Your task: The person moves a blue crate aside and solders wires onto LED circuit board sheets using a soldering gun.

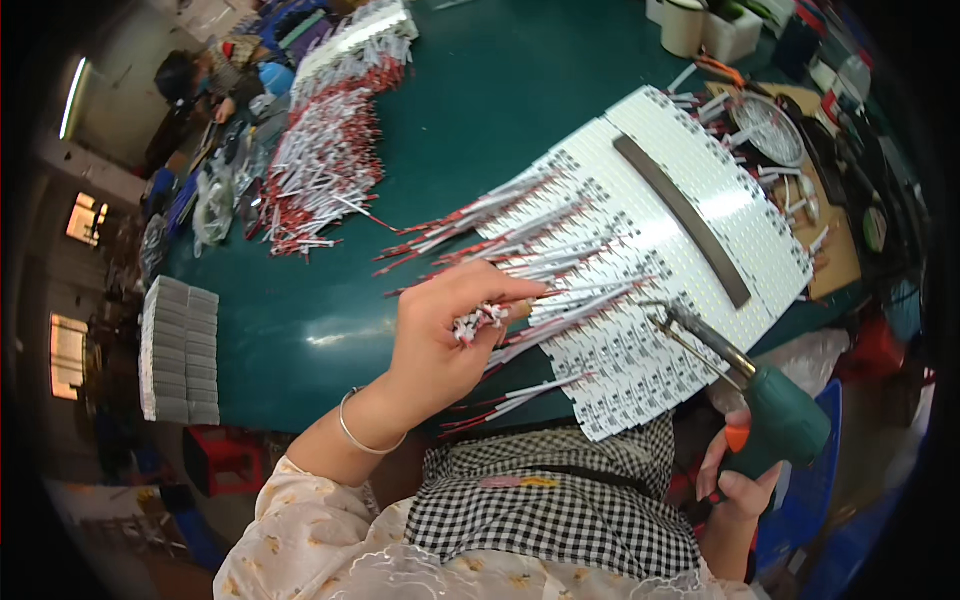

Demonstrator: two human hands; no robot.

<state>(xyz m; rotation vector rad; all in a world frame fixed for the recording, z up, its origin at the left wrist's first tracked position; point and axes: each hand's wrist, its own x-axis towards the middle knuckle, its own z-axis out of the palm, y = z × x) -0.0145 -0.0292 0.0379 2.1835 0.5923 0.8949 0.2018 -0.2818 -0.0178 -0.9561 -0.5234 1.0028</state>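
My left hand [445,325] is closed around a bunch of short red and white wires [470,325], with the thumb and forefinger pinched over the panel's near-left part. My right hand [740,485] grips a green soldering gun [795,415] with an orange trigger. Its metal tip [655,315] is over the white panel [600,375], close to the ends of several wires. The panel is made of many narrow circuit board strips side by side. Red and white wires [500,225] stick out from its left side. A curved dark bar [685,220] lies across the strips.
A heap of red and white wires [330,160] lies at the far left of the green table [470,90]. Stacked white blocks [180,350] stand at the left edge. A round wire-mesh stand [768,130] and cup [684,27] are at the far right. Another person [222,85] sits beyond.
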